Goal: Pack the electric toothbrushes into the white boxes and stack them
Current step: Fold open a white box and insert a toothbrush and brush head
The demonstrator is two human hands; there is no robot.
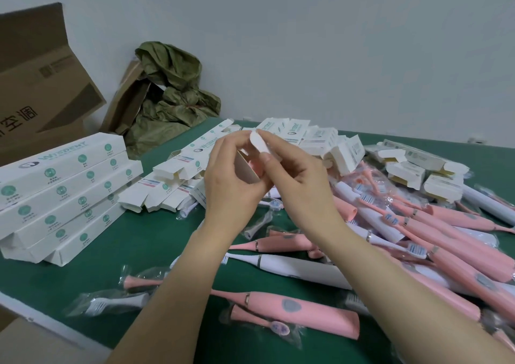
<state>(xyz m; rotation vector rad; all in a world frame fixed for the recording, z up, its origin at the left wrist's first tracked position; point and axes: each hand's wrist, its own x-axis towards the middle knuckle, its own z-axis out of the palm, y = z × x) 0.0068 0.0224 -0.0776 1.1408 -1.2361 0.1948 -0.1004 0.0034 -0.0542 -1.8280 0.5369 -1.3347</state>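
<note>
Over green table (145, 252), left hand (231, 185), right hand (298, 188), fingers (274, 146) clamped on white cardboard box (256, 145)

It looks like a small packing workshop. A green worktop (145, 241) carries stacked white boxes (61, 191) left of the left grip (231, 185) and heaped loose toothbrushes (459, 252) right of the right grip (301, 185). Brown shipping cartons (41, 85) stand beyond, against a bare wall (334, 43).
</note>
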